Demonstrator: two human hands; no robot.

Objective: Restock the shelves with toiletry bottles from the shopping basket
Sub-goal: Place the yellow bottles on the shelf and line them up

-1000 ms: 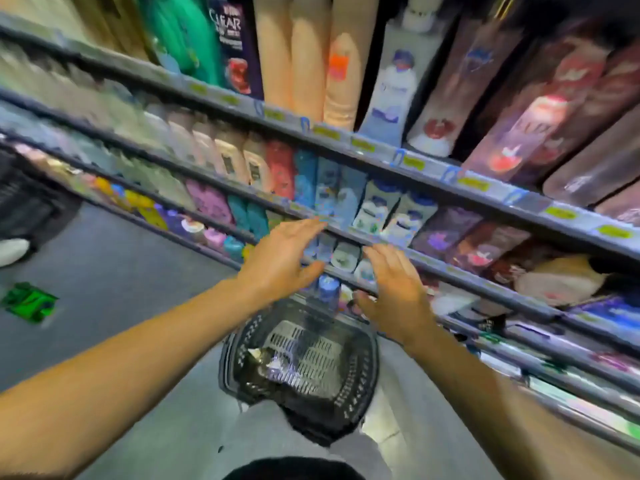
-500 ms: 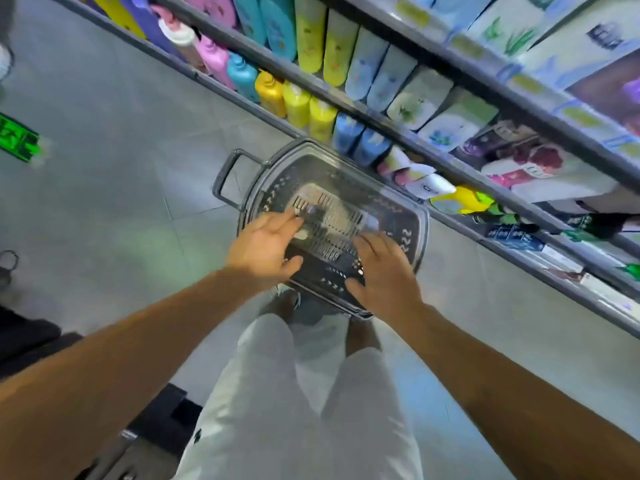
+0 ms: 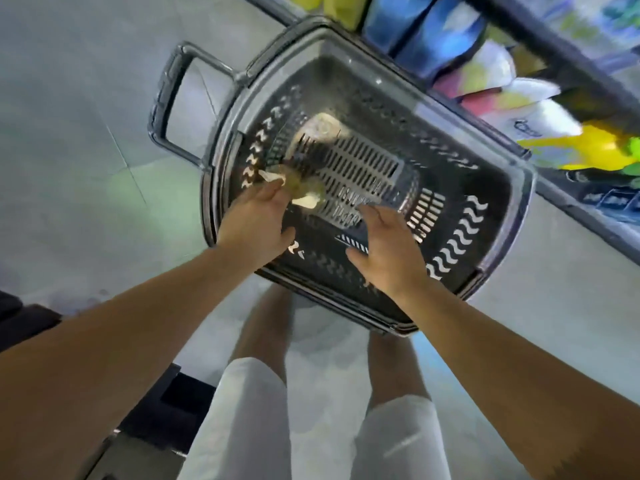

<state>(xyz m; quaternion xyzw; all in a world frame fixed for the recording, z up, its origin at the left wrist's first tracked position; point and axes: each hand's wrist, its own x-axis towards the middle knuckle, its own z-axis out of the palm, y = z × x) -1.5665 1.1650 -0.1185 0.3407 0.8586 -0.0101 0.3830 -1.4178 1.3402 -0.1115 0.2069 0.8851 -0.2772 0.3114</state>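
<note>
Basket (image 3: 491,188): one, black with slotted walls and floor, on the tiled floor (image 3: 86,116) at the centre of the view, its single handle (image 3: 166,98) sticking out at ten o'clock. No whole bottle can be made out in it; two things lie on its bottom, a pale scrap (image 3: 322,128) at the twelve o'clock end and a blurred yellowish piece (image 3: 304,192) at nine o'clock. Two bare hands reach in from six o'clock. The left hand (image 3: 256,223) has its fingertips at the yellowish piece, but blur hides whether they pinch it. The right hand (image 3: 388,251) hangs over the basket floor with fingers loosely spread, holding nothing. One shelf (image 3: 588,216) runs along two o'clock, carrying blue, yellow and white packs too smeared to count. Two legs in white shorts (image 3: 391,441) stand at six o'clock.
</note>
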